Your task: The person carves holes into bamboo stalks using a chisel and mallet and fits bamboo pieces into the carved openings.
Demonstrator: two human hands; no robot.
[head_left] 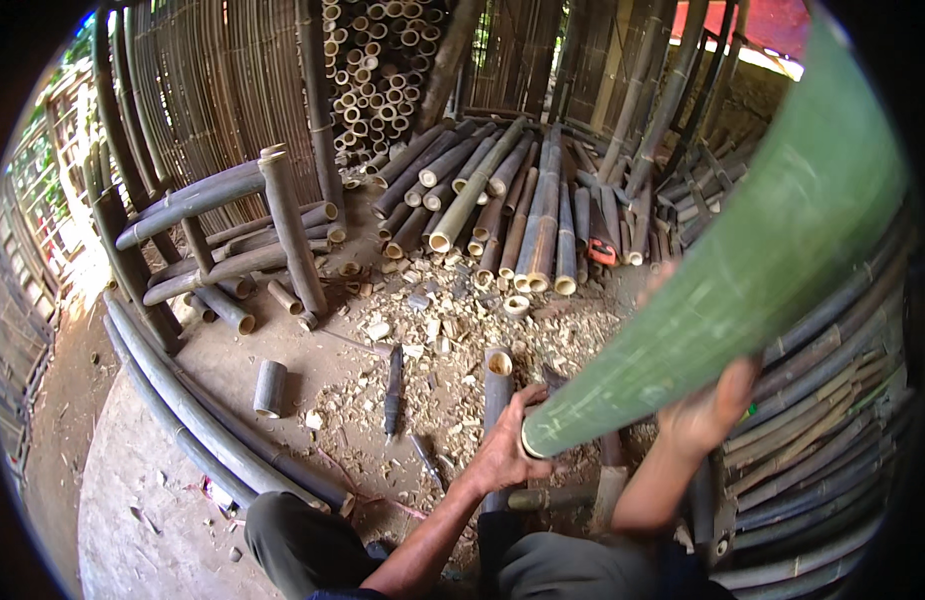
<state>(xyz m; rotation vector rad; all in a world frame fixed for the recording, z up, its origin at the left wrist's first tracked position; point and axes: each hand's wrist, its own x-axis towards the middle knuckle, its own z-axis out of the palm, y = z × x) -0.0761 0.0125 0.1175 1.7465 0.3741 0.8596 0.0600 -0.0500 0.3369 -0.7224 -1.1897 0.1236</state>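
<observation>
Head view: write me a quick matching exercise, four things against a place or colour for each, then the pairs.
Things:
1. Thick pole
2. Left hand
3. Short bamboo piece
4. Wood chips

Places or colours:
A. Grey, on bare ground at the left
B. Scattered thickly in the middle of the view
C. Green, slanting up to the right
D. At the lower end of something green

Pairs: 1-C, 2-D, 3-A, 4-B

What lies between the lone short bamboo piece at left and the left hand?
The head view shows a dark elongated tool, a slimmer tool and scattered wood chips.
</observation>
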